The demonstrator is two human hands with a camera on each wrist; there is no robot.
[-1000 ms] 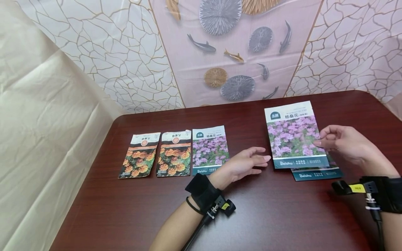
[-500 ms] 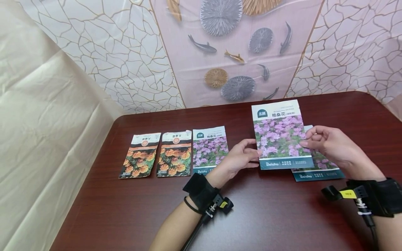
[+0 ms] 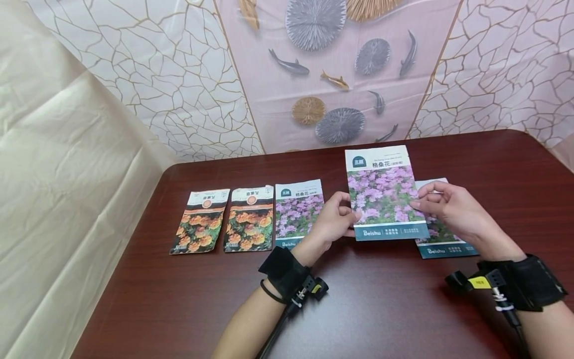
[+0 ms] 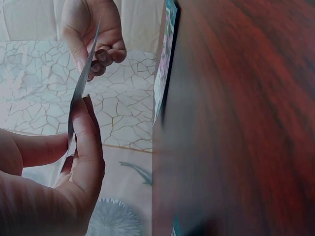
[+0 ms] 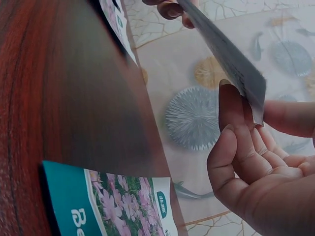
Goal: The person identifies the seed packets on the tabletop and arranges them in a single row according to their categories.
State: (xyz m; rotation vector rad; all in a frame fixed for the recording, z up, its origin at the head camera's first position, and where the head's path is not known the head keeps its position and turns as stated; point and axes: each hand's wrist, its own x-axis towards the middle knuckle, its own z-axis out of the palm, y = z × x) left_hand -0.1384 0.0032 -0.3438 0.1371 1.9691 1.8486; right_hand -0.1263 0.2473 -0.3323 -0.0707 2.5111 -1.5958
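Note:
A seed packet (image 3: 383,192) with pink flowers and a teal band is held up over the table between both hands. My left hand (image 3: 334,219) pinches its left edge, thumb in front and fingers behind, as the left wrist view shows. My right hand (image 3: 453,207) pinches the opposite edge between thumb and fingers. Seen edge-on in the left wrist view, the held packet (image 4: 81,91) is thin and slightly bowed. Beneath the right hand lies another pink-flower packet (image 3: 448,249), partly covered by the held one and by the hand.
To the left, a third pink-flower packet (image 3: 298,214) lies flat, its lower corner behind the left hand. Beside it are two marigold packets, one (image 3: 248,222) in the middle and one (image 3: 199,224) outermost. A patterned cloth (image 3: 188,75) hangs behind the dark red table (image 3: 381,309).
The held packet has moved left, away from the packet lying at right, carried by the right hand. The left hand, earlier apart from it, has taken hold of its left edge.

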